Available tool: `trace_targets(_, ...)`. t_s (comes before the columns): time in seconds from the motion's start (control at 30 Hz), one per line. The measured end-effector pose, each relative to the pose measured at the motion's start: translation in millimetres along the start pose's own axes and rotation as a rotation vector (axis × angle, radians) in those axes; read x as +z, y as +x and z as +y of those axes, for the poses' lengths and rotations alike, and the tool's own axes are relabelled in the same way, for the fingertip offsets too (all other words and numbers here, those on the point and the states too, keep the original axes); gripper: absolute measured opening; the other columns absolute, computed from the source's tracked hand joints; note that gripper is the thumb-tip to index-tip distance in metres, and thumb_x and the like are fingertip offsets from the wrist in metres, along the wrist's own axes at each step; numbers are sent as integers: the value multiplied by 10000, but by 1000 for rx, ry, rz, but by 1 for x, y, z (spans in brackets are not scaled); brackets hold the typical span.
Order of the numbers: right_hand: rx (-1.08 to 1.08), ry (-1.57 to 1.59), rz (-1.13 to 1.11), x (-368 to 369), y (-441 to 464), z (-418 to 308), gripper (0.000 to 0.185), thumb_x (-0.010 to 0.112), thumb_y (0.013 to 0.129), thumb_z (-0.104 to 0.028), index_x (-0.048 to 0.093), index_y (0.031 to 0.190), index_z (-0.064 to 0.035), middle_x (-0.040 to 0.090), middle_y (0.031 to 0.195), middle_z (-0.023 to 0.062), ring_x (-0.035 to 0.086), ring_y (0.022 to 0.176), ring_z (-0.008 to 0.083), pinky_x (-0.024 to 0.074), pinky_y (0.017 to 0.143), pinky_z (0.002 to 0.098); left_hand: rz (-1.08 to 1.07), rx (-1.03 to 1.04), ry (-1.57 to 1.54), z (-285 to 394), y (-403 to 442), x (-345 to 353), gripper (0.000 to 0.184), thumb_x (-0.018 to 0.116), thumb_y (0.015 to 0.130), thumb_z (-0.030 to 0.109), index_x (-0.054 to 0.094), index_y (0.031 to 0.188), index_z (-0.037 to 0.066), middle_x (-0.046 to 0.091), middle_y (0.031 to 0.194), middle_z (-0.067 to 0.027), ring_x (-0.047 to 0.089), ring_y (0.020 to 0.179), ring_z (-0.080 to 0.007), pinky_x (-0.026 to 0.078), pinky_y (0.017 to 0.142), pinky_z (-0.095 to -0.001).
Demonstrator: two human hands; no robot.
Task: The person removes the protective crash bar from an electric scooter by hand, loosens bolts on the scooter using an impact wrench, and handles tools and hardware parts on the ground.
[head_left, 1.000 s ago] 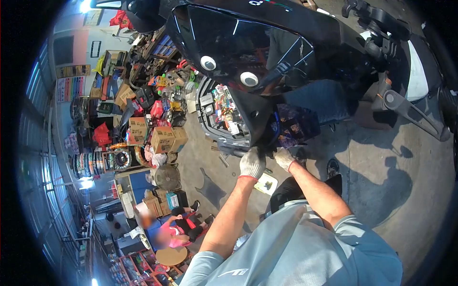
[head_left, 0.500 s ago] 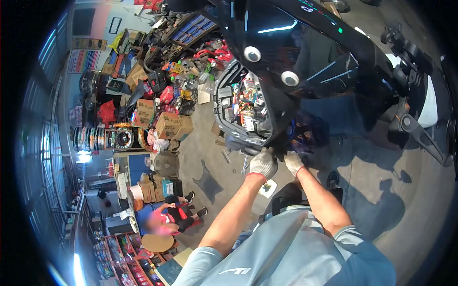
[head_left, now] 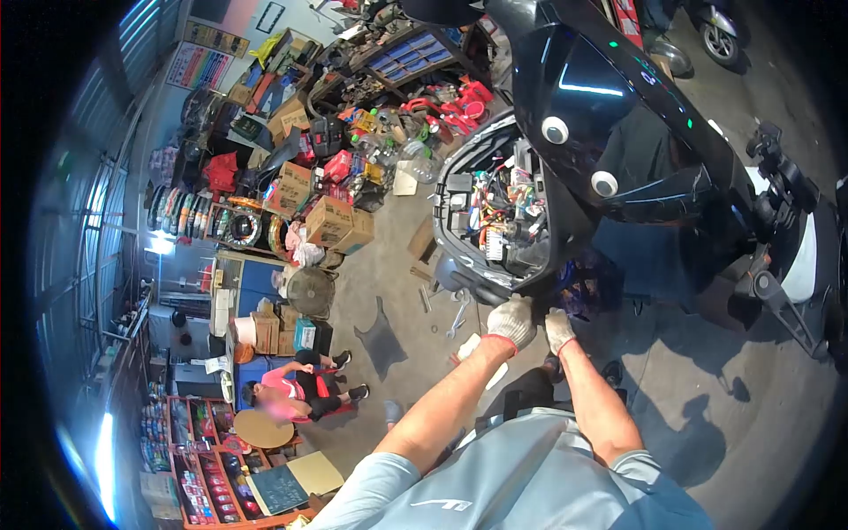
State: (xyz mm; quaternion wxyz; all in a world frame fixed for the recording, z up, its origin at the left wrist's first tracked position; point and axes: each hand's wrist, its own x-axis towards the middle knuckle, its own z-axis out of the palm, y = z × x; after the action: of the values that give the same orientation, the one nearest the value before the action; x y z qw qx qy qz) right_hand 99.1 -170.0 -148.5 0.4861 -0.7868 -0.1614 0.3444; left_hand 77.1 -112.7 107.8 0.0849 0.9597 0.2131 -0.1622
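Note:
My left hand [head_left: 512, 321], in a white knitted glove with a red cuff, is closed at the lower edge of a black scooter [head_left: 640, 150]. My right hand [head_left: 558, 329], gloved the same way, is closed beside it at the same edge. What the fingers hold is hidden beneath the gloves and dark bodywork. Just above the hands is an open compartment [head_left: 439, 205] in the scooter, crowded with coloured wires and connectors [head_left: 508, 208]. Two googly eyes [head_left: 555, 131] are stuck on the glossy black panel.
A wrench [head_left: 458, 316] and a dark flat panel [head_left: 382, 340] lie on the concrete floor. Cardboard boxes [head_left: 330, 223], bottles and red parts are piled at the left. A person [head_left: 287, 393] sits near a round tabletop [head_left: 263, 429]. Another scooter's wheel [head_left: 720, 44] shows top right.
The view has shifted, so the scooter and its compartment appear farther right and lower. Both hands stay closed at the scooter's edge, now slightly lower in the picture.

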Motion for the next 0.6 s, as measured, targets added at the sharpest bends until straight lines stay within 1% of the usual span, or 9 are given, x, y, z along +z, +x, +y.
trace_targets(0.03,-10,4,30,9,5,10,245,457,830,-133,608,933,30,618,903,245,584,907,388,462,765,434,9,-2,2,1,-1,-1,239,531,789,199,595,977,66,618,907,-191,622,825,-338,507,681,-417)
trace_targets(0.07,75,412,88,6,-6,-5,222,462,827,-113,605,914,32,617,890,240,584,896,393,466,761,433,11,-4,16,2,-2,-4,236,535,784,191,593,975,66,618,914,-187,624,821,-336,510,672,-417)
trace_targets(0.1,68,411,85,-1,-12,-17,222,462,827,-113,605,914,32,617,890,240,584,896,393,466,761,433,13,-8,30,4,-2,-5,233,540,778,182,591,973,65,618,921,-182,626,816,-334,512,663,-416)
trace_targets(0.17,88,99,0,-17,-23,-39,294,400,875,-104,587,1053,36,629,977,197,588,986,320,464,784,365,-19,-45,64,5,1,-1,240,549,766,162,587,982,64,609,931,-181,626,829,-334,513,668,-416)
trace_targets(0.2,79,97,2,-26,-30,-53,294,400,875,-104,587,1053,36,629,977,197,588,986,320,464,784,365,-8,-50,64,6,0,0,249,556,762,158,582,992,65,601,942,-180,626,831,-335,513,670,-417)
trace_targets(0.3,280,608,4,-45,-46,-91,275,403,867,-73,581,1055,18,616,1027,162,585,961,233,458,782,332,0,-41,70,4,-1,2,269,567,758,154,572,1011,62,581,966,-178,625,838,-336,511,682,-416)
trace_targets(0.37,251,521,-29,-23,-24,-57,271,407,867,-70,587,1053,8,619,1006,135,583,920,208,456,772,316,-40,-67,82,5,0,2,273,572,756,157,573,1011,58,580,971,-179,624,850,-327,510,691,-411)
trace_targets(0.43,345,1174,-127,1,-3,-16,226,551,844,-117,623,1020,3,638,940,60,585,825,145,473,718,301,-42,-74,76,2,2,6,289,559,762,154,574,1033,54,581,987,-180,623,872,-318,509,709,-400)
trace_targets(0.6,223,998,-100,16,14,10,252,459,890,-102,608,1067,-2,633,974,58,587,860,149,474,770,299,-67,-61,49,10,-4,-10,316,538,773,170,574,1064,52,581,1014,-193,621,883,-319,509,727,-387)
